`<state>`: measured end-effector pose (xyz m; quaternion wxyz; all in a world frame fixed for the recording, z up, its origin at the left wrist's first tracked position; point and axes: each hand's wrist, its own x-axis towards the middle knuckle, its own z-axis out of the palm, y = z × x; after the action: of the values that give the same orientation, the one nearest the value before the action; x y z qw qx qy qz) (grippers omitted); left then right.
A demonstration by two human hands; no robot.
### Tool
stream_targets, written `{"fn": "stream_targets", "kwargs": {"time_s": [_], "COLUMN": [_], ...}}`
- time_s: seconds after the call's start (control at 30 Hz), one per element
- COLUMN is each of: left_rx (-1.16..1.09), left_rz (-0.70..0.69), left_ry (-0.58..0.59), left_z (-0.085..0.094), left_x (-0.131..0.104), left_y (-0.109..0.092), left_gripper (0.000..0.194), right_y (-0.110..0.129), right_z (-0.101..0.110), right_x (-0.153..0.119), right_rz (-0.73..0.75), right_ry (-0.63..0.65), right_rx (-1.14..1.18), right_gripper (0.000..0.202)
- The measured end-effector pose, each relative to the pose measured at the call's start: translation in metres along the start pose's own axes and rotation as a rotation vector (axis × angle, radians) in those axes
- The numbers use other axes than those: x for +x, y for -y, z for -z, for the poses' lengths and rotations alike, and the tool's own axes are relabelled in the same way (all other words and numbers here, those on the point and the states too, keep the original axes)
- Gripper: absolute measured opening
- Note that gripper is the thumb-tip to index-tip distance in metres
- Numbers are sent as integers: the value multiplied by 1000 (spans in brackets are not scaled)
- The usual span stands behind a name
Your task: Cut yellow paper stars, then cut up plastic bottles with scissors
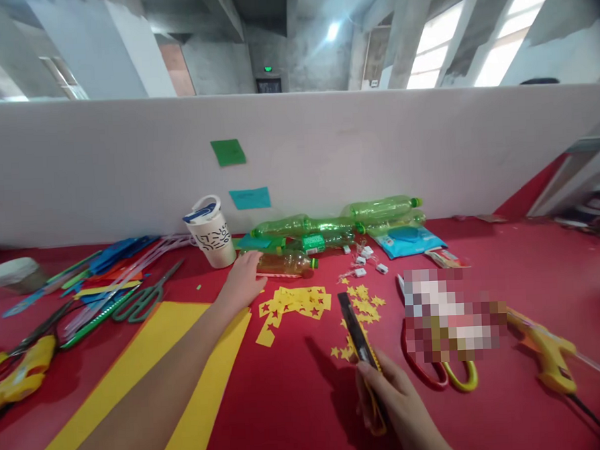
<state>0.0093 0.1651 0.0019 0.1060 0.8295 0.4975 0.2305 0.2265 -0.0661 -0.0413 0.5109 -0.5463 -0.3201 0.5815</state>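
- Red tabletop [488, 436], white partition along far edge.
- Left hand [243, 280] reaches far, fingers resting on amber bottle [284, 263] near that edge; grip undeterminable.
- Right hand [394, 400] clenched round utility knife [357, 332] near front edge; bare red surface between the hands.

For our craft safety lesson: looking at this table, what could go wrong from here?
1. The right hand holds a utility knife pointing forward while the left hand reaches for a bottle; a slip might cut.
2. Loose paper stars beside the knife could scatter.
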Motion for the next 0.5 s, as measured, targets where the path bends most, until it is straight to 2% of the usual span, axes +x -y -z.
{"fn": "stream_targets", "kwargs": {"time_s": [0.07,0.13,0.3,0.4,0.5], "left_rx": [144,199,213,215,196], "left_rz": [-113,-195,-244,-223,-147], "left_ry": [48,101,127,97,19], "left_z": [-5,-9,-9,5,31], "left_x": [17,27,35,35,30], "left_y": [3,-2,-16,-20,-23], "left_gripper": [57,59,51,45,46], "right_y": [-6,-10,-13,-13,-13], "right_z": [2,3,3,1,1], "right_x": [2,3,3,4,5], "right_rz": [-12,-11,-57,-72,-27], "right_ry": [27,46,-31,-32,-8], "right_rx": [-19,-19,30,62,47], "right_gripper": [37,39,44,43,41]}}
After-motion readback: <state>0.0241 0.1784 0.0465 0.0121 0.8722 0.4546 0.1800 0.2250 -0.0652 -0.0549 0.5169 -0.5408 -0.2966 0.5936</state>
